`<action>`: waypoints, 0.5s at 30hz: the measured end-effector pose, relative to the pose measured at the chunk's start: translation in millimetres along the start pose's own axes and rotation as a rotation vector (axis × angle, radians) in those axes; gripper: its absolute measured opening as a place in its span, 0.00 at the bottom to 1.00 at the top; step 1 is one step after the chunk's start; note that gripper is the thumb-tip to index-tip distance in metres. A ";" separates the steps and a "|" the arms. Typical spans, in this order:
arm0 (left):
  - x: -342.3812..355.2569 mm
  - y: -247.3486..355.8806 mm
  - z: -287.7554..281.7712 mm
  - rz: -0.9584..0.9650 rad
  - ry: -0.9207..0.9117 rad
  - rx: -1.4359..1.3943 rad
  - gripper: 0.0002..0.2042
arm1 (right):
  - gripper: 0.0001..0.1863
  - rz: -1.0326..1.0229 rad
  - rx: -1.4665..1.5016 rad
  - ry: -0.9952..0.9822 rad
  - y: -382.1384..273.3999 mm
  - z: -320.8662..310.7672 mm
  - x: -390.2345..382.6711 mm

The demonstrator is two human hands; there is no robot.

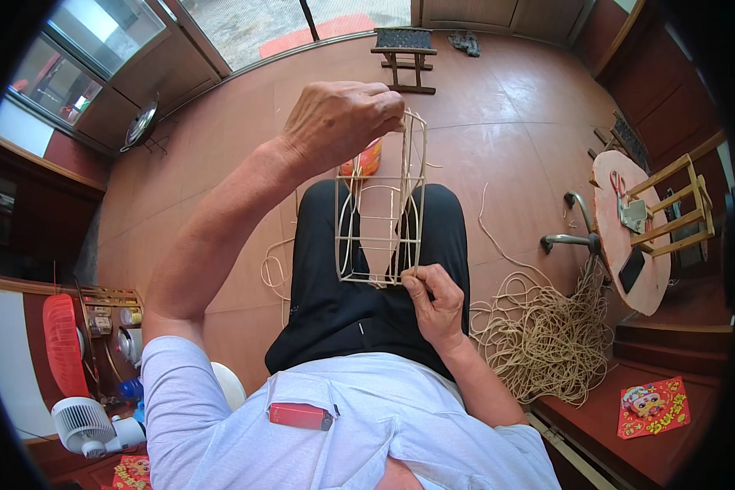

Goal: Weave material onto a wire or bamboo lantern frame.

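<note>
Beige barred frame [380,239] over the lap [327,327], head view. Left hand [347,114] at its top end, fingertips hidden behind knuckles, grip impossible to tell; right hand [434,302] pinching its lower right corner. Reddish object [371,161] beyond, partly masked. One frame, one cord heap [547,335]; on the round surface [607,233], one pair of scissors [618,185], one phone [631,269].

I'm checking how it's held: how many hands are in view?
2: the left hand at the far end of the frame, the right hand at its near right corner.
</note>
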State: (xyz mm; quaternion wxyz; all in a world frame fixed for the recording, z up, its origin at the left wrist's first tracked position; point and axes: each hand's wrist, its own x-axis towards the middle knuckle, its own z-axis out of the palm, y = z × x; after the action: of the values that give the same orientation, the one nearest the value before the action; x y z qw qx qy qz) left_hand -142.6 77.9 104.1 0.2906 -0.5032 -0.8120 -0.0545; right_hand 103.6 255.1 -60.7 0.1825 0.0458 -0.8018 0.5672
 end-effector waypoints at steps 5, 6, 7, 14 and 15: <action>1.2 -0.5 12.0 -0.135 0.020 -0.057 0.09 | 0.06 0.006 0.044 -0.015 1.8 -1.0 -11.8; 1.0 1.3 12.2 -0.136 0.022 -0.057 0.09 | 0.06 0.004 0.042 -0.015 2.1 -1.5 -12.6; 1.2 3.6 12.9 -0.140 0.038 -0.055 0.08 | 0.06 0.013 0.048 -0.030 2.7 -1.7 -13.2; -5.1 18.9 18.7 -0.181 0.091 -0.134 0.07 | 0.07 0.030 0.075 -0.056 5.0 -4.2 -17.5; -6.2 20.3 19.1 -0.182 0.093 -0.131 0.07 | 0.07 0.027 0.075 -0.057 5.7 -4.9 -17.3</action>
State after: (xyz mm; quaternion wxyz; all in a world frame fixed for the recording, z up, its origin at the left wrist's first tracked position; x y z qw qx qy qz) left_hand -131.3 90.3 80.9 0.2883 -0.4424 -0.8346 -0.1570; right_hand 119.3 259.2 -70.3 0.1504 0.0580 -0.7853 0.5978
